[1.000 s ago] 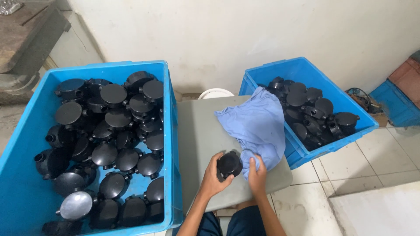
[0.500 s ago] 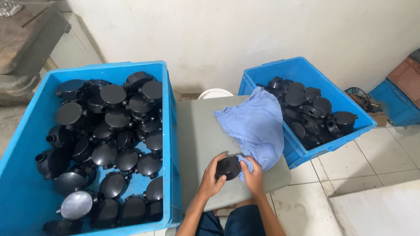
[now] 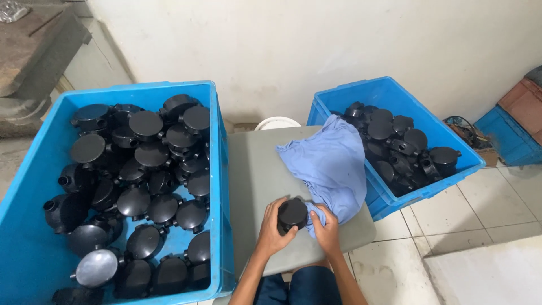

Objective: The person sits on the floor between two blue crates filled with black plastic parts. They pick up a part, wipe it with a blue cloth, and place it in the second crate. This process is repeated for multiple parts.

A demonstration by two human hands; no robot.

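Observation:
My left hand [image 3: 272,230] grips a round black plastic box [image 3: 292,213] over the near part of a grey table top [image 3: 254,186]. My right hand [image 3: 326,230] pinches a corner of a light blue cloth [image 3: 330,164] and presses it against the right side of the black box. The rest of the cloth spreads across the table and drapes over the near rim of the right crate.
A large blue crate [image 3: 34,265] on my left is full of several round black boxes with side sockets. A smaller blue crate [image 3: 395,93] on my right holds several more. A white round rim [image 3: 278,122] shows behind the table. The floor is tiled; another blue bin [image 3: 508,135] stands far right.
The black box has turned in my left hand. My right hand has shifted with the cloth corner against its side.

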